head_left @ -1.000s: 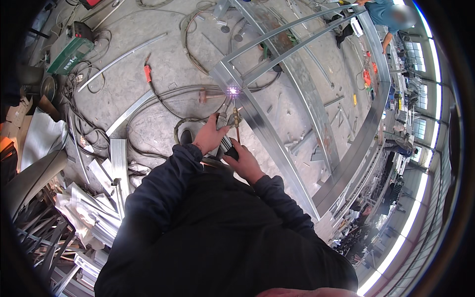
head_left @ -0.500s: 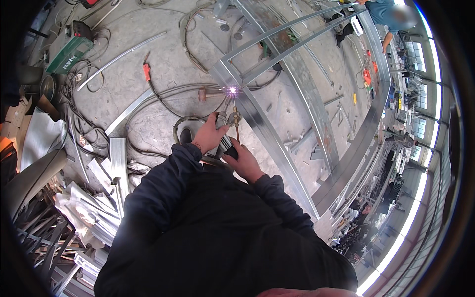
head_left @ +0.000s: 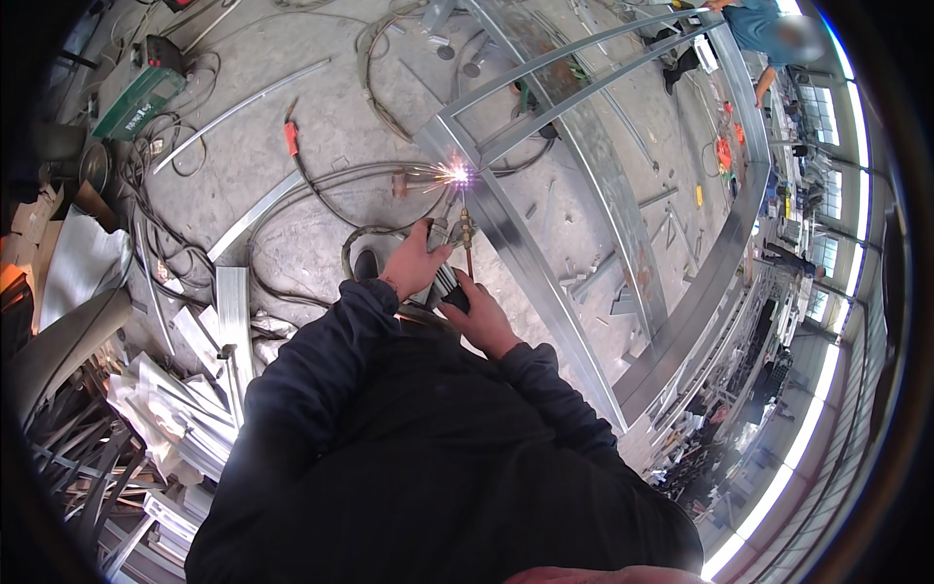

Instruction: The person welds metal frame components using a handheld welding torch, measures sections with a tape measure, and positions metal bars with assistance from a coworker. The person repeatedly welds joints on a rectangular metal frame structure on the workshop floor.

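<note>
My left hand (head_left: 413, 265) is wrapped around the front part of a silver handheld welding gun (head_left: 444, 234). My right hand (head_left: 485, 320) grips its dark rear handle, close behind the left. A brass fitting (head_left: 465, 226) with a thin copper-coloured tube runs along the gun's right side. The gun's tip meets the near-left corner of a large galvanised steel frame (head_left: 525, 238). There a bright violet-white arc (head_left: 459, 175) burns, throwing orange sparks to the left. The exact contact point is hidden by the glare.
A green and black machine (head_left: 141, 97) stands at the upper left, amid looped cables. A red-handled clamp or holder (head_left: 292, 138) lies on the floor. Metal offcuts (head_left: 180, 414) are heaped at the lower left. Another person (head_left: 764, 39) touches the frame's far end.
The arc has flared, and a spray of orange sparks now flies left from it. My hands and the welding gun stay almost in the same place.
</note>
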Demonstrator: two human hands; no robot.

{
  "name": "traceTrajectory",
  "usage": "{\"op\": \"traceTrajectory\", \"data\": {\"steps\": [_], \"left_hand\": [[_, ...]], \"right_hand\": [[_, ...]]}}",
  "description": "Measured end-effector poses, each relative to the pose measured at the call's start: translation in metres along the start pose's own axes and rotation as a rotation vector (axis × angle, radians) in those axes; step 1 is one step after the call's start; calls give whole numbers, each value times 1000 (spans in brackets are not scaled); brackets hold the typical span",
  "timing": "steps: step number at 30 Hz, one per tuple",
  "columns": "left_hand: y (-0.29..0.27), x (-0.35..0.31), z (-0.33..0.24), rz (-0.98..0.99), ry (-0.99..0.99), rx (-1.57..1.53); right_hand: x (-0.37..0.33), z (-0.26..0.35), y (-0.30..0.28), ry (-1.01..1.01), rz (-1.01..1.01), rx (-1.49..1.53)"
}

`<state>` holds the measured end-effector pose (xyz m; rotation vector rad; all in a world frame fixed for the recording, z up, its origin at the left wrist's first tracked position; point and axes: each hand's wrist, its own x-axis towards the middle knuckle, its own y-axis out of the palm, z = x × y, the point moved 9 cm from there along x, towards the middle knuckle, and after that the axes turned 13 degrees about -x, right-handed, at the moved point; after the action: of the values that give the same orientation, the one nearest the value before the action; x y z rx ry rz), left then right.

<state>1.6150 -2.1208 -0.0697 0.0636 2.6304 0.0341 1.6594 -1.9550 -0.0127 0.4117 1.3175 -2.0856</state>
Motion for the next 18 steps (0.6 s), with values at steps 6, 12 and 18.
{"op": "traceTrajectory", "data": {"steps": [6, 12, 18], "left_hand": [[4, -3, 11, 21, -59, -45], [8, -17, 37, 12, -106, -46], [2, 0, 54, -8, -123, -38]], "right_hand": [[-2, 0, 4, 21, 64, -47], [-4, -11, 27, 22, 172, -77], [20, -28, 46, 15, 134, -86]]}}
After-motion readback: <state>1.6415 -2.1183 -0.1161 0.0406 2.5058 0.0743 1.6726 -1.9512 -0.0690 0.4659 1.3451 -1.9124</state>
